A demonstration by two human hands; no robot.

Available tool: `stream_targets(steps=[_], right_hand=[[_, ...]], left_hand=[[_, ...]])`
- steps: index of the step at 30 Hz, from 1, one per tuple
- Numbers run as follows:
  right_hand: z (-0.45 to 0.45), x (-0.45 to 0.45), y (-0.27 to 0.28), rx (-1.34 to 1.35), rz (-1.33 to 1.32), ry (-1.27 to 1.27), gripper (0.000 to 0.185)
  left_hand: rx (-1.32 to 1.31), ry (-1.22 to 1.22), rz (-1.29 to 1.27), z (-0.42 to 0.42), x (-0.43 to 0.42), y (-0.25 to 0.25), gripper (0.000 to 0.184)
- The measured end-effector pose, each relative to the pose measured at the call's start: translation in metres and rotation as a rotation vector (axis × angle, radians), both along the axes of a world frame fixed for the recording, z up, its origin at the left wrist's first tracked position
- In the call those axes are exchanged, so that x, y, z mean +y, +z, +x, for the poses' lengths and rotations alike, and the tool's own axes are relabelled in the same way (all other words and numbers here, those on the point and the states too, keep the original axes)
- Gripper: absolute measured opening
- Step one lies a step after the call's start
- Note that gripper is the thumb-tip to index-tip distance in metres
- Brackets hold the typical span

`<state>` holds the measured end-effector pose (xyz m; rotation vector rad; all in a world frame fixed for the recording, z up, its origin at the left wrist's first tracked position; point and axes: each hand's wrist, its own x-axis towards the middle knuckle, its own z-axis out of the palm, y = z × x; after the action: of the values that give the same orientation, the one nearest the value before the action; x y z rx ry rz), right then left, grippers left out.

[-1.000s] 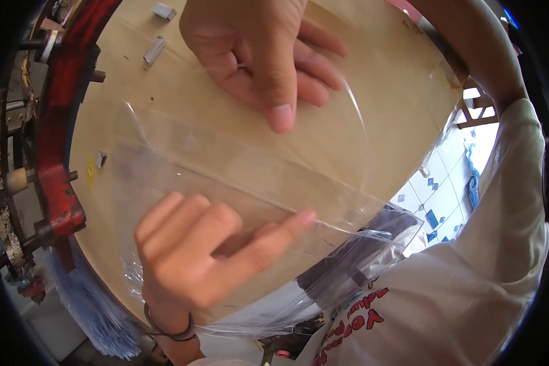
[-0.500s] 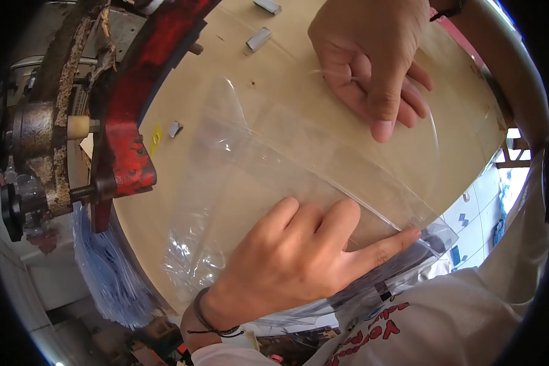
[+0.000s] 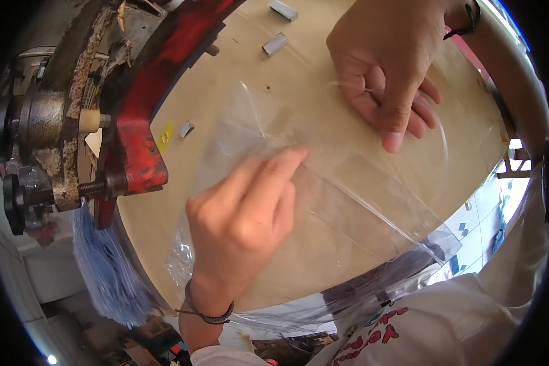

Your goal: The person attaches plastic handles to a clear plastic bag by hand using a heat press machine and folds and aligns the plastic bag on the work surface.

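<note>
A clear plastic sheet lies on the tan tabletop, a straight seam running across it. My left hand is over the sheet, smeared by motion. Its bent fingers are bunched together, and their tips touch or hover at the upper-left part of the seam. What lies under the palm is hidden. My right hand is above the table at the upper right, palm partly turned up and fingers curled. It is closed around a thin clear plastic strip, which arcs down from the hand towards the sheet's right end.
A red metal machine arm with rusty fittings stands at the left. Small grey metal pieces and a yellow tag lie on the table. A bundle of bluish plastic sheets hangs off the left edge.
My left hand has moved left and up along the seam, away from the sheet's right corner. My right hand keeps its grip on the strip. The whole view has shifted slightly.
</note>
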<state>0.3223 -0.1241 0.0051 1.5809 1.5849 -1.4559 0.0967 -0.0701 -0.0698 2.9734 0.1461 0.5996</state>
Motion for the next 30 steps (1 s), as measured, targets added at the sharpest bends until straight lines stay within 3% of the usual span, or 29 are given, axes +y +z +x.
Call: stream_targets(steps=[1,5,8,11,16,18,20,22,24,26,30], right_hand=[[-0.009,0.0,0.004,-0.104,-0.006,0.0,0.039],[-0.009,-0.001,0.005,-0.113,0.015,-0.012,0.039],[0.029,-0.009,-0.009,0.244,0.094,-0.011,0.039],[0.043,-0.012,-0.014,0.425,0.143,0.013,0.039],[-0.01,-0.001,0.004,-0.132,0.014,-0.03,0.039],[-0.003,-0.002,0.001,-0.043,0.029,-0.018,0.039],[0.028,-0.009,-0.008,0.223,0.084,-0.009,0.039],[0.015,-0.006,-0.002,0.213,0.082,-0.021,0.039],[-0.006,-0.002,0.002,-0.071,0.024,-0.042,0.04],[-0.014,0.0,0.003,-0.172,-0.002,-0.04,0.04],[0.031,-0.007,-0.015,0.244,0.017,-0.042,0.04]], left_hand=[[-0.013,0.021,-0.002,0.001,0.002,-0.001,0.039],[-0.052,0.067,-0.004,0.002,-0.004,0.001,0.044],[-0.054,0.074,-0.006,0.001,-0.001,0.001,0.046],[-0.048,0.042,-0.001,0.001,0.004,0.0,0.048],[0.047,-0.027,-0.007,0.001,0.016,0.008,0.051],[0.081,-0.039,-0.015,0.002,0.019,0.012,0.051],[0.103,-0.05,-0.026,0.002,0.021,0.013,0.052],[0.11,-0.061,-0.038,0.001,0.023,0.013,0.052],[0.109,-0.065,-0.043,0.001,0.024,0.013,0.051],[0.106,-0.065,-0.035,0.002,0.024,0.012,0.048],[0.036,-0.102,-0.017,0.001,0.023,0.0,0.051]])
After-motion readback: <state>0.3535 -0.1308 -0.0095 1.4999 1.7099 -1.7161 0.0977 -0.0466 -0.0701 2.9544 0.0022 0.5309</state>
